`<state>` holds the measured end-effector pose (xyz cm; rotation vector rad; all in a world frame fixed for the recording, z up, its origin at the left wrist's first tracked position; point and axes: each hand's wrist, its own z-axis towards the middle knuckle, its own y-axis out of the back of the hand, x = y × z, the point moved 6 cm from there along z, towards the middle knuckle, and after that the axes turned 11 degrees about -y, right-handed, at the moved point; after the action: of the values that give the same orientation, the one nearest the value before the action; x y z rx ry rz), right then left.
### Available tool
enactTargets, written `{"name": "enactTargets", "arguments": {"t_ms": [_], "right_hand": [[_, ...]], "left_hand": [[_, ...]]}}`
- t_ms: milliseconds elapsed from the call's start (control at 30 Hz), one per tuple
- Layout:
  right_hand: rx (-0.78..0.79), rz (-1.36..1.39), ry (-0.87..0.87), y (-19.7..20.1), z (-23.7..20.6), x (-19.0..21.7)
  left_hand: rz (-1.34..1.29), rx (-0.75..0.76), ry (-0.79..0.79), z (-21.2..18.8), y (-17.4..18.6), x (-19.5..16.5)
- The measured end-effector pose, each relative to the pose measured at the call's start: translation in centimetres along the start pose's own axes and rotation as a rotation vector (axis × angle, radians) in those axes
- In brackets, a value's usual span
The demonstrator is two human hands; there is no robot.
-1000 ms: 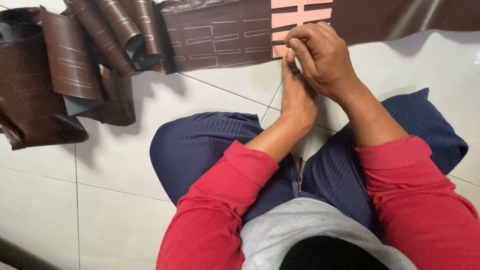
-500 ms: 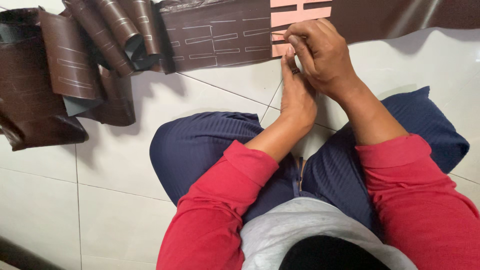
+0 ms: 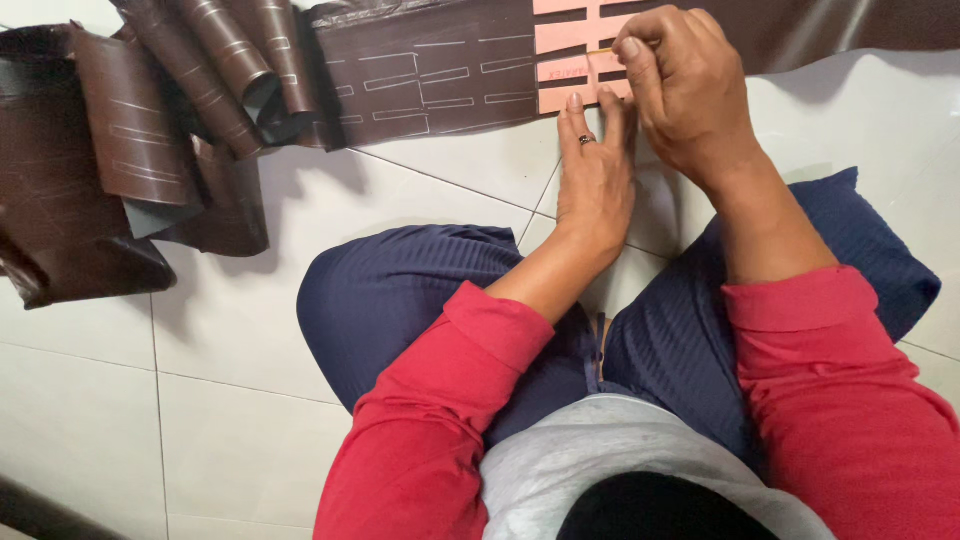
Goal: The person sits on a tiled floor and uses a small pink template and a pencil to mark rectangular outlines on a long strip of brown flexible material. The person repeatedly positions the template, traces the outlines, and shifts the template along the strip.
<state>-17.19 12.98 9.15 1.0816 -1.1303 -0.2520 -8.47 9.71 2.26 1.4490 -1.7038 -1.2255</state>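
Since a moment ago our right hand [image 3: 690,95], pinched on what seems a thin pen [image 3: 606,49], moves little along the pink template [image 3: 575,62], which our left hand [image 3: 593,165] presses flat on the brown sheet [image 3: 440,70], so marking continues.

White tiled floor [image 3: 250,330] carries a flat brown leather strip [image 3: 430,75] and curled brown offcuts [image 3: 120,160].

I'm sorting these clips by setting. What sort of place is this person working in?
Probably a home or small leather-craft workshop, worked at floor level. The person sits on a white tiled floor, brown leather-like sheet marked with outlines lies spread out, and the left hand steadies a pink template while the right hand traces.
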Motion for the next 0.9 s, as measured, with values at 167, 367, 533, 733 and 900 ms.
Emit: {"name": "enactTargets", "arguments": {"t_ms": [167, 367, 533, 733, 900], "right_hand": [[-0.011, 0.031, -0.017, -0.1, -0.1, -0.1], [-0.061, 0.041, 0.029, -0.5, 0.1, 1.0], [-0.03, 0.148, 0.003, -1.6, 0.3, 1.8], [-0.014, 0.176, 0.014, -2.0, 0.5, 2.2], [-0.066, 0.161, -0.003, -1.9, 0.9, 2.2]], "left_hand": [[-0.005, 0.018, -0.02, 0.1, 0.1, -0.2], [0.033, 0.045, -0.032, -0.3, 0.4, -0.2], [0.0, 0.303, -0.163, -0.2, -1.0, -1.0], [0.013, 0.139, -0.102, -0.2, -0.1, -0.8], [0.031, 0.169, -0.119, -0.4, 0.1, -0.8]]}}
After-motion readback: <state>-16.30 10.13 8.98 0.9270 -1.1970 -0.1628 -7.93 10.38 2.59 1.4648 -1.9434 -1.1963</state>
